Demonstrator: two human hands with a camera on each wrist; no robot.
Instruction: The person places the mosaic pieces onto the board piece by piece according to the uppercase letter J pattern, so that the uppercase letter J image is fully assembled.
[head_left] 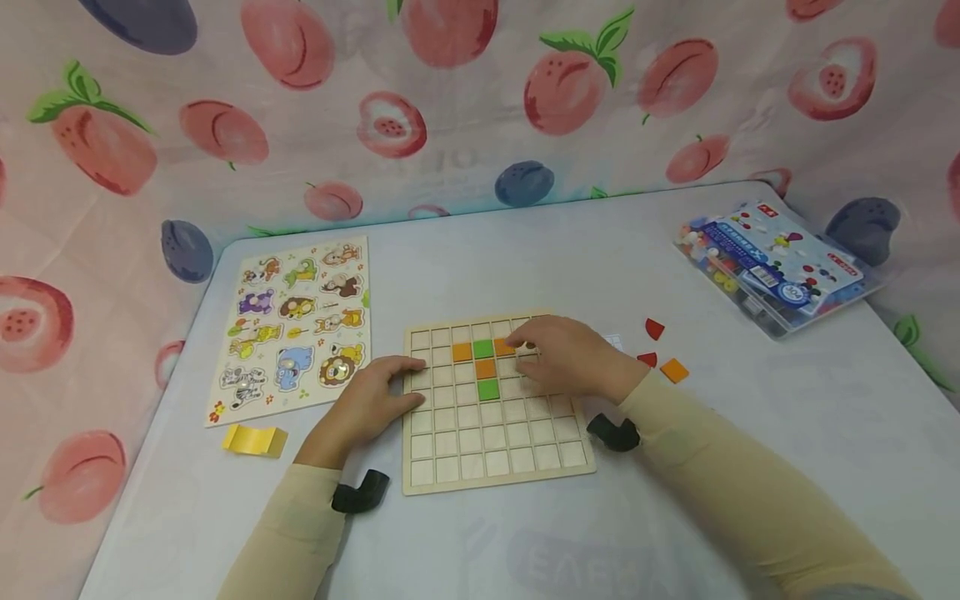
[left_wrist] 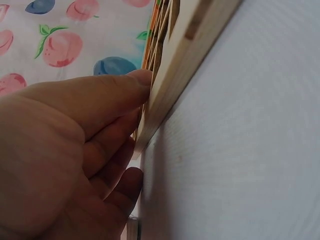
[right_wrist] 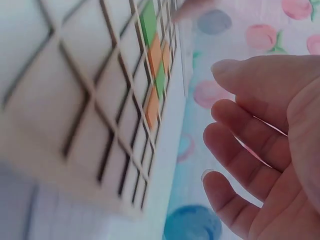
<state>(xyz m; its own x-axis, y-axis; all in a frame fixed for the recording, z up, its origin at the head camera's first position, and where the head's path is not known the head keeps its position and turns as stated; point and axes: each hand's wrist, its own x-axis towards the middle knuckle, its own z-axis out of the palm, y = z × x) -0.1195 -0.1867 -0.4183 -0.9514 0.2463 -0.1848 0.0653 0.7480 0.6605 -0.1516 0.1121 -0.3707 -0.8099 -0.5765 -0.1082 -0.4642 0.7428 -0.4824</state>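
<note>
A square wooden grid board (head_left: 496,463) lies flat in front of me. In its upper middle, an orange tile (head_left: 461,352), a green tile (head_left: 483,348) and another orange tile (head_left: 501,348) form a row. Below the green one sit an orange tile (head_left: 486,368) and a green tile (head_left: 488,389), making a T. My left hand (head_left: 363,404) rests at the board's left edge, thumb and fingertips against the rim. Over the upper right squares hovers my right hand (head_left: 566,354), its fingertips by the right orange tile. The right wrist view shows its fingers (right_wrist: 227,112) loosely bent and holding nothing.
To the right lie two red quarter-round pieces (head_left: 654,329) and a loose orange square (head_left: 674,370). A clear plastic box (head_left: 780,267) of colourful pieces stands farther back. At left are an animal puzzle board (head_left: 300,400) and a yellow curved block (head_left: 254,441).
</note>
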